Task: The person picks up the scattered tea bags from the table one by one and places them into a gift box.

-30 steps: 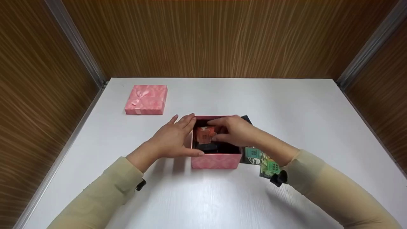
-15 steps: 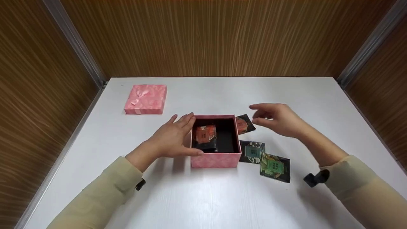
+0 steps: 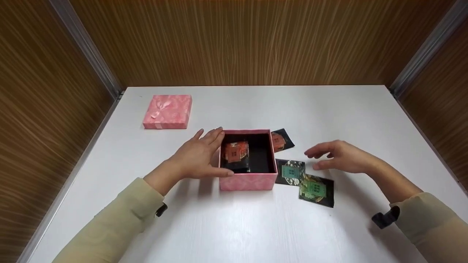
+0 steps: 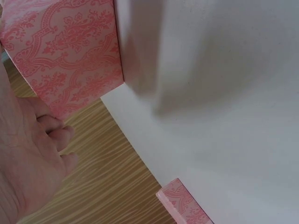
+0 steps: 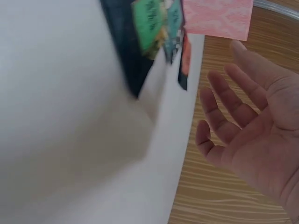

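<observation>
At far left, a wood-grain panel (image 3: 55,109) is bordering the white surface (image 3: 234,226). A pink lid (image 3: 175,114) with a bow (image 3: 163,105) is lying toward the rear left, apart from the hands. To its right, the left hand (image 3: 193,159) is resting on the left side of an uncovered pink box (image 3: 248,182); its fingers (image 3: 215,137) are reaching, relaxed, to the rear left corner while its thumb is touching the front rim, steadily spread rather than curled round it. Inside the box, an orange-red packet (image 3: 236,155) is occupying the left half, with dark lining (image 3: 261,160) showing beside it. Beyond the right wall, a coral-labelled packet (image 3: 280,140) is lying aslant, partly hidden by the box. A teal-labelled packet (image 3: 290,172) is lying in front of it, near the wall; whether it is touching, one cannot tell. A green-labelled packet (image 3: 317,191) is lying farther right, its corner meeting the teal-labelled packet's edge. At right, the right hand (image 3: 342,157) is hovering near these packets, its fingers parted, loosely bent and holding nothing.
</observation>
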`<state>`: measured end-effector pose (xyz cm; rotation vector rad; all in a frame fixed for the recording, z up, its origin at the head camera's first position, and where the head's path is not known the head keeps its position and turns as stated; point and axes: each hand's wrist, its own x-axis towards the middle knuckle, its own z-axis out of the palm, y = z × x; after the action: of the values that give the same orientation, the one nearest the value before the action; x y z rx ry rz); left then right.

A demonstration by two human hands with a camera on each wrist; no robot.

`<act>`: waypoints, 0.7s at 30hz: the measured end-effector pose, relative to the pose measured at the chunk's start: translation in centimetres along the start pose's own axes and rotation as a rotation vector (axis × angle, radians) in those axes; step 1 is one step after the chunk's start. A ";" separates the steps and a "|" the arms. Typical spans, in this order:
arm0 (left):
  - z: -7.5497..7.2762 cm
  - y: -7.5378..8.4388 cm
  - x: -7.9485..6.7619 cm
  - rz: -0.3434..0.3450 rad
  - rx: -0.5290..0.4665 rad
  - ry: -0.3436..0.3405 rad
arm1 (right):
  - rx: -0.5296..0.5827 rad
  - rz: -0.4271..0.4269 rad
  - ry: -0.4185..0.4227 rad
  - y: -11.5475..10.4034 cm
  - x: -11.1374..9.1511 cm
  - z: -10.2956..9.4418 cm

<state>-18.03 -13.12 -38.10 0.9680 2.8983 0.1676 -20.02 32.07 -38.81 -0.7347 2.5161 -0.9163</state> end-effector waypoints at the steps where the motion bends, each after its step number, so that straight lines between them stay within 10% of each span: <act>1: 0.0 0.0 0.0 -0.001 -0.001 0.000 | 0.008 0.005 -0.023 0.2 -0.1 0.1; 21: 0.0 0.0 -0.1 0.002 -0.017 0.009 | 0.036 -0.011 -0.190 2.9 -2.3 2.8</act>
<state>-17.94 -13.21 -38.07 0.9703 2.8989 0.1970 -17.83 33.94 -42.43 -0.7858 2.3267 -0.8514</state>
